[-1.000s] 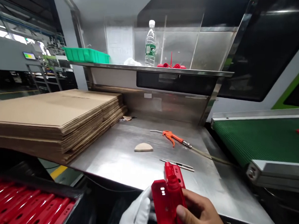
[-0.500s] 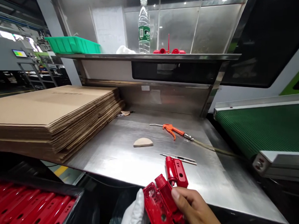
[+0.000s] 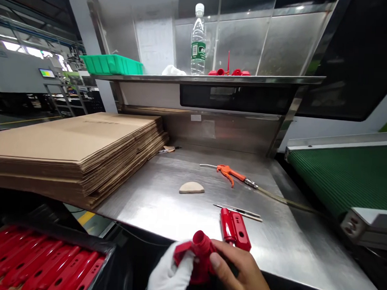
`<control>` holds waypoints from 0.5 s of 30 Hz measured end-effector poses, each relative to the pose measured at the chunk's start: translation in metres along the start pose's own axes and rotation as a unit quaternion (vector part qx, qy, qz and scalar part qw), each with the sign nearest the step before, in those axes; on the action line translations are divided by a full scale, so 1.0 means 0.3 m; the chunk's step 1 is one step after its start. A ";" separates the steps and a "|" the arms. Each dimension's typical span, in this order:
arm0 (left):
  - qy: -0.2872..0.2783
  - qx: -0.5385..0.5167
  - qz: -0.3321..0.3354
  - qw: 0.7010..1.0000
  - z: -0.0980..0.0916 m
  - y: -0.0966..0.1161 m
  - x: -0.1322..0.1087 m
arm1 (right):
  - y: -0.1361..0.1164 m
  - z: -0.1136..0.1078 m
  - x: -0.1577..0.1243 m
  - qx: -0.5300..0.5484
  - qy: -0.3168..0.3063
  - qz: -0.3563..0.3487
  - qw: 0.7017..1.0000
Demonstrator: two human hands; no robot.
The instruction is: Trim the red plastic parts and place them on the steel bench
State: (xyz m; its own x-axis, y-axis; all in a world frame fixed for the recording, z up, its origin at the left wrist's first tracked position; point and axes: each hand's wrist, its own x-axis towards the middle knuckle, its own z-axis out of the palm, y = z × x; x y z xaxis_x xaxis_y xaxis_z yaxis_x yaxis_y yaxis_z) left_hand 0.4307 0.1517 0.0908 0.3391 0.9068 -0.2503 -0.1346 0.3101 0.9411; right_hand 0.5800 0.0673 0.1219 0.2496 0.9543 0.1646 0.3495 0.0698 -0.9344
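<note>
My left hand, in a white glove, and my bare right hand both hold a red moulded plastic housing with a round open neck pointing up. Much of the housing is hidden by my fingers. It is just off the near edge of the stainless steel table. A second red plastic housing piece lies on the table, close to my right hand's fingers. Just beyond it lie several thin metal strips.
An orange air blow gun with a hose and a beige half-round piece lie on the table. Flattened cardboard sheets are stacked at left. Red parts fill a bin at lower left. A green conveyor belt runs at right.
The held red housing has turned, now showing its neck end toward me, and has moved slightly left and down. The piece on the table appears to stay in place, and my view has shifted slightly.
</note>
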 end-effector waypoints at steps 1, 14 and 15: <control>0.012 0.003 0.046 0.999 -0.007 0.013 0.022 | 0.003 -0.011 0.002 -0.050 0.038 -0.024 0.998; -0.069 0.320 0.399 0.857 -0.158 0.133 0.443 | 0.179 -0.014 0.048 -0.238 0.295 -0.014 0.925; -0.077 0.328 0.396 0.855 -0.175 0.126 0.448 | 0.175 -0.013 0.040 -0.207 0.289 -0.015 0.935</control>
State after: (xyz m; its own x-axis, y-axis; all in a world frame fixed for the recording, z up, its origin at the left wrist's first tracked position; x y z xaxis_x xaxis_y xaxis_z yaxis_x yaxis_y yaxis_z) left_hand 0.4223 0.3003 0.0807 0.5080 0.6951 0.5087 0.1548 -0.6547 0.7399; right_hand 0.6050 0.0813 0.0761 0.6388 0.6284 0.4440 0.6535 -0.1385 -0.7442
